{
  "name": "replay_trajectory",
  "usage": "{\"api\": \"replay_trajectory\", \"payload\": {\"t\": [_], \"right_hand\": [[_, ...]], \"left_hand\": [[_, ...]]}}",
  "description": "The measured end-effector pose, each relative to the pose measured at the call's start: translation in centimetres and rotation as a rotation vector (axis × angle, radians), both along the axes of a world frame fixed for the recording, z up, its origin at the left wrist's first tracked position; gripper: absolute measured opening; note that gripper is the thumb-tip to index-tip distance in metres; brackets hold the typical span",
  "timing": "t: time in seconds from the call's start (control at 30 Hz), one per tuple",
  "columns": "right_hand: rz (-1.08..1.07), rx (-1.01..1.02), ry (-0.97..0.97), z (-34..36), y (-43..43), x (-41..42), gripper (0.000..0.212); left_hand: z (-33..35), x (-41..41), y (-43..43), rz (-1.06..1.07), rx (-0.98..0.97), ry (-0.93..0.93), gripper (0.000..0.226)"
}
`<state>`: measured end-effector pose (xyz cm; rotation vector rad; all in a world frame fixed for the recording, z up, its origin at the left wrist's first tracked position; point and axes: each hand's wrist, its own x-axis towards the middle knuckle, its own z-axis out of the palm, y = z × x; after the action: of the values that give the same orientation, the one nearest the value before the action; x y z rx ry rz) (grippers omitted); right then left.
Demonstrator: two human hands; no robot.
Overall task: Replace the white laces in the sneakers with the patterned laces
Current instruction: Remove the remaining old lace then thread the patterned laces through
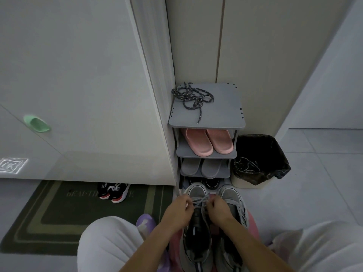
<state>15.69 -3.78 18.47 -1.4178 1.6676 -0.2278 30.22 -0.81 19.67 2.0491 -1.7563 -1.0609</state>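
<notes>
The left hand (179, 210) and right hand (219, 210) are close together but not touching. Their fingers are curled, and each pinches the white lace (200, 201) near the toe end of the left sneaker (196, 234). The lace crosses between the 2 hands in a loose tangle (which strand runs to which hand is hard to tell). The right sneaker (234, 209) stands just beside the left one, also laced in white. Both are grey, with toes towards the rack (224, 108), between the person's knees.

The patterned laces (193, 97) lie in a loose heap on the left side of the rack's top shelf, well apart from the hands. Below them are 2 pink slippers (208, 142), then 2 grey slippers (202, 167), then dark shoes on the lowest shelf. A bin (240, 182) lined with a black bag stands just right of the rack. To the left, a green mat (59, 216) holds a black-and-red pair (114, 192). A purple slipper (146, 222) shows by the left knee.
</notes>
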Motion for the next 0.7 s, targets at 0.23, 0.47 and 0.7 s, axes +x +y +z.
{"api": "replay_trajectory", "payload": {"t": [0.23, 0.47, 0.7], "right_hand": [[-0.012, 0.029, 0.029, 0.0, 0.1, 0.1, 0.037], [-0.137, 0.043, -0.085, -0.6, -0.1, -0.3, 0.026], [-0.038, 0.033, -0.009, 0.4, 0.4, -0.3, 0.032]], "left_hand": [[-0.3, 0.2, 1.3, -0.022, 0.057, 0.068, 0.052], [-0.6, 0.0, 2.5, 0.058, 0.004, 0.049, 0.043], [-0.3, -0.9, 2.5, 0.118, -0.082, -0.012, 0.019]]}}
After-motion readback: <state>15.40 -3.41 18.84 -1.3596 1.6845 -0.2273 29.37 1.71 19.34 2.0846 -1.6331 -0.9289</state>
